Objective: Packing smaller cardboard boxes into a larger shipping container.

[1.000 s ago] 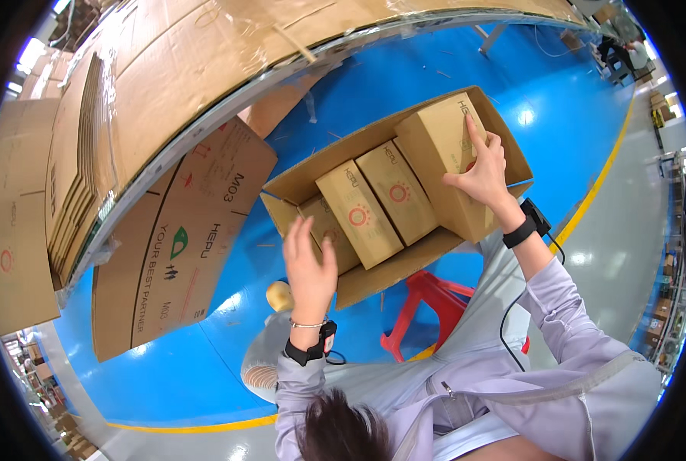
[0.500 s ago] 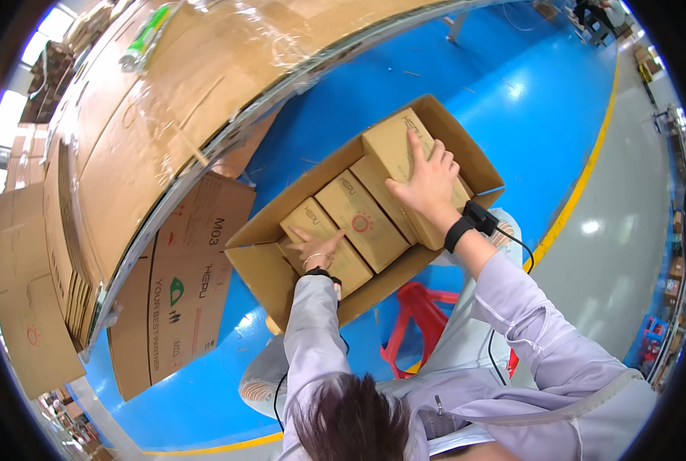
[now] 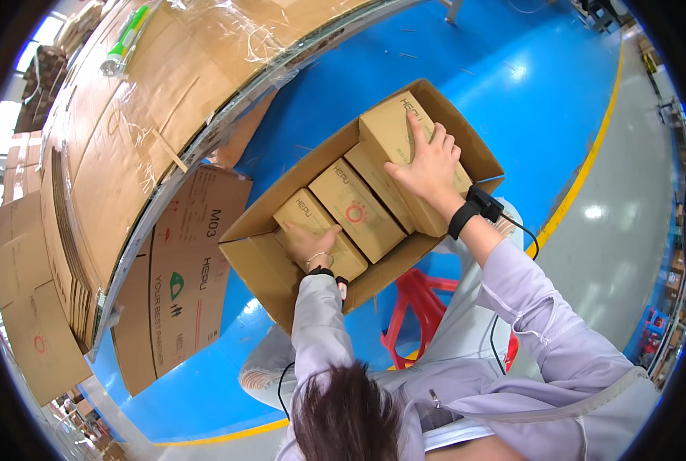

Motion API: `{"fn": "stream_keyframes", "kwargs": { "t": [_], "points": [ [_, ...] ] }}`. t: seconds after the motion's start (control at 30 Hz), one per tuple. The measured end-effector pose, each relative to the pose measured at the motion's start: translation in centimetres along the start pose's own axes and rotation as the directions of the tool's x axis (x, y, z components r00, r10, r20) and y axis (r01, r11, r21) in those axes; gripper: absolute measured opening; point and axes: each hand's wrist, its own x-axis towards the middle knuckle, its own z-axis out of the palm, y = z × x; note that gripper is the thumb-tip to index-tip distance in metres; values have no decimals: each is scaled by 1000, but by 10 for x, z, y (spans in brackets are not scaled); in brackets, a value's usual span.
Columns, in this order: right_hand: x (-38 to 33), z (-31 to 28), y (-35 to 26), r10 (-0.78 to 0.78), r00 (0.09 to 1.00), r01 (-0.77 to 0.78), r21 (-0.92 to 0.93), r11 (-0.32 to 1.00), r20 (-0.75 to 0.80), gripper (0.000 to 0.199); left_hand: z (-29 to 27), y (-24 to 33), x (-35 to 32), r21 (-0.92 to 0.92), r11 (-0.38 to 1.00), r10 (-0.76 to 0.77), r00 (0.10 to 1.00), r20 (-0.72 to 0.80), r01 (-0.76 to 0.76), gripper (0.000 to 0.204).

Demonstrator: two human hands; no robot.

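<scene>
An open cardboard carton (image 3: pixel 252 278) holds several smaller brown boxes and stands tilted in front of me. My left hand (image 3: pixel 307 246) lies on the leftmost small box (image 3: pixel 346 261), with thumb and fingers apart; some fingertips are hard to make out at its left edge. A middle box (image 3: pixel 358 209), bearing a red sun-like mark, sits beside it. On the right, my right hand (image 3: pixel 427 167) rests spread over a box (image 3: pixel 385 123) that stands higher than the others. Its thumb reaches that box's left edge and its fingers lie along the top.
To the left is a cardboard-covered table (image 3: pixel 227 46) with a green-and-white tube (image 3: pixel 126 42) on it. A large printed carton (image 3: pixel 181 284) leans below its edge. Flattened cartons (image 3: pixel 39 323) stand at far left. A red stool (image 3: pixel 420 315) is near my legs, on blue floor (image 3: pixel 512 115).
The view has shifted slightly. My left hand has settled more over the leftmost box, its index finger no longer raised. My right hand stays on the raised box.
</scene>
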Motion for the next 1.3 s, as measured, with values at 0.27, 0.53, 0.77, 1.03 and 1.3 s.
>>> {"fn": "stream_keyframes", "kwargs": {
  "t": [0.27, 0.53, 0.77, 1.03, 1.3],
  "points": [
    [-7, -1, -7, -13, 1000, 13, -3, 1000, 10, 99, -9, -17, -3, 11, 1000, 23, 998, -51, -23, 131],
    [-12, 4, -7, -32, 999, 33, 8, 999, -40, 97, -75, -20, -60, -90, 972, 186, 945, -270, -217, 125],
    [-9, -8, -8, -27, 998, 29, -35, 999, 55, 102, -69, -7, -105, -49, 957, 250, 900, -358, -286, 125],
    [16, -34, 40, 30, 975, -59, 125, 990, 221, 117, -48, 24, -136, 72, 882, 461, 822, -333, -465, 124],
    [23, -136, 34, -267, 964, 219, 546, 808, 9, 109, -28, 63, -143, -118, 855, 437, 825, -358, -504, 124]
  ]
}}
